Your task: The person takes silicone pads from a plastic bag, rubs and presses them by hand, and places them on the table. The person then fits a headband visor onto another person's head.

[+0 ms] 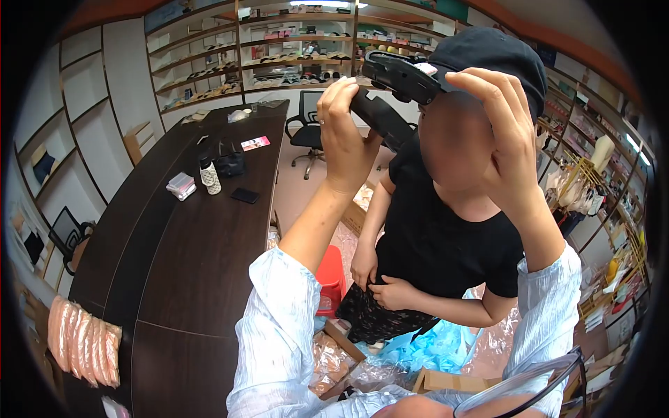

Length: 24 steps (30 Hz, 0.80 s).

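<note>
Raised in front of me is a black head-worn device (401, 75) with a thick black band (382, 118) below it. My left hand (345, 136), with a ring on one finger, is closed on the left end of the band. My right hand (505, 129) is lifted on the other side, its bent fingers reaching the device's right end; its thumb and grip are partly hidden. Behind the device and my right hand stands a person in a black cap (491, 63) and black T-shirt (446, 230), hands held together at the waist.
A long dark table (202, 279) runs along the left, bearing a patterned bottle (209, 175), a black phone (245, 195) and bagged peach items (83, 341). A red stool (333, 275), blue plastic (432, 348) and open cartons lie below. Shelves line the back wall.
</note>
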Available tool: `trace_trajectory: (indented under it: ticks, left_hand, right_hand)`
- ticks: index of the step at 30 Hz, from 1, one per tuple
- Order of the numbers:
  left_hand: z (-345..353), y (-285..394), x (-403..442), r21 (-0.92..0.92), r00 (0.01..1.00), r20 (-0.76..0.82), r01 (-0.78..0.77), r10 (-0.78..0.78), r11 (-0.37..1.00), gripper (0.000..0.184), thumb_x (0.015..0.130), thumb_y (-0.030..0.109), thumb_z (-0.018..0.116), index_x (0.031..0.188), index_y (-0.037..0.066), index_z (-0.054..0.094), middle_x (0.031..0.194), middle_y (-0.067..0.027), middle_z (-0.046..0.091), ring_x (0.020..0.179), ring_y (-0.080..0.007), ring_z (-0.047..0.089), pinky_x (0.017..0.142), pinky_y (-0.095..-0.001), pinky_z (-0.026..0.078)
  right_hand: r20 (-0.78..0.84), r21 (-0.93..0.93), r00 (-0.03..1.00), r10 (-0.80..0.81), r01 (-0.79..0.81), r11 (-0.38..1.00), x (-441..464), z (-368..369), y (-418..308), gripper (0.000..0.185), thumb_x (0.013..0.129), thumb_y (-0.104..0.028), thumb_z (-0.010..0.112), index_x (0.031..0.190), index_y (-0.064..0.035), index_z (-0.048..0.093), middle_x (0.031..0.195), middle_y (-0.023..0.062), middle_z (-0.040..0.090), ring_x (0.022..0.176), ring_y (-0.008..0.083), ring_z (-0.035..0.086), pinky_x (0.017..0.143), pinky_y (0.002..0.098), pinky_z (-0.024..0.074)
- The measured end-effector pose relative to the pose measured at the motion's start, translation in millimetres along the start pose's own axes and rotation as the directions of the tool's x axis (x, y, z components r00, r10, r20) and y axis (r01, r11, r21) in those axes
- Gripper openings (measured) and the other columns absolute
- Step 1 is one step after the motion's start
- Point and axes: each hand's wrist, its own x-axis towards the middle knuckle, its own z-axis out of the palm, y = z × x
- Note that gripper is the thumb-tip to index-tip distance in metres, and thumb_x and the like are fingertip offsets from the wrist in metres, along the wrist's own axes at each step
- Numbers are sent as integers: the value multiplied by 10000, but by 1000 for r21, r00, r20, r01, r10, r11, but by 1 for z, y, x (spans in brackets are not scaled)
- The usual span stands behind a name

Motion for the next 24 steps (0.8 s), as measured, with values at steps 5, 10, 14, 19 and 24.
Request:
trace_trajectory:
  ticks: [5,10,14,19,24]
  left_hand:
    - [6,7,6,-17,1000,-10,8,-8,1000,715,535,-16,704,1172,10,381,1188,-150,447,1089,-317,449,938,-391,375]
    - [12,13,12,3,1000,-5,14,-14,1000,705,538,-11,703,1163,-3,378,1171,-164,449,1052,-321,457,914,-394,382]
    - [14,20,19,45,1000,-13,-14,14,999,698,543,-7,703,1159,-15,374,1156,-172,450,1028,-321,461,896,-399,386]
    - [18,25,24,92,999,-36,-34,38,995,693,547,2,706,1152,-24,369,1141,-176,450,1004,-318,463,877,-402,391]
    - [20,24,27,103,998,-49,-43,48,994,696,565,7,709,1164,-33,357,1135,-175,449,1003,-318,463,864,-402,397]
  right_hand:
    - [-23,0,1000,4,-4,1000,-3,3,4,418,679,-7,509,1091,-53,556,1050,106,557,888,259,503,835,346,391]
    - [-26,-70,1000,-11,9,998,0,3,2,443,664,-25,530,1106,-50,542,1063,106,553,917,261,496,859,348,373]
    - [-29,-136,1000,8,-12,991,4,5,-5,461,657,-57,573,1116,-49,529,1063,106,550,938,256,490,878,343,352]
    - [-18,-209,998,54,-56,976,6,11,-13,486,652,-110,639,1120,-50,519,1047,99,549,951,242,485,887,334,331]
    - [-19,-232,998,64,-66,970,8,17,-12,487,653,-156,675,1104,-51,522,1014,84,549,934,230,484,872,332,331]
